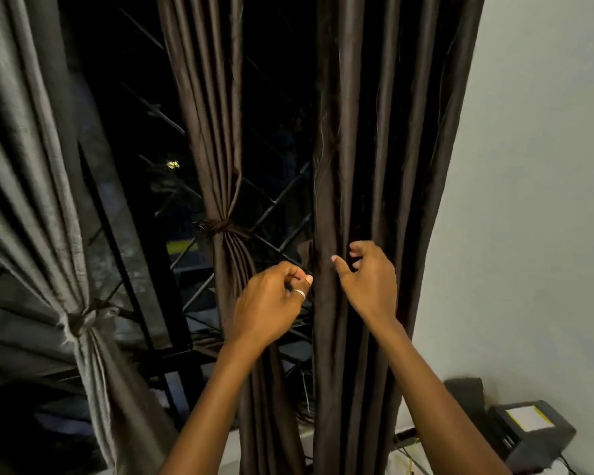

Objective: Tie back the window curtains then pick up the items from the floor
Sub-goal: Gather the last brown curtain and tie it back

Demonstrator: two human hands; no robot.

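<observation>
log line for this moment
left curtain tied | middle curtain tied | right curtain loose | left grip pinches its edge | right grip holds folds

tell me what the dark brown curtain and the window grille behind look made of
The dark brown curtain: woven fabric, likely polyester or a satin-like weave, given the soft sheen along its long folds. The window grille: seemingly painted metal, from thin straight crossed bars with dull highlights; too dark to be sure.
</observation>
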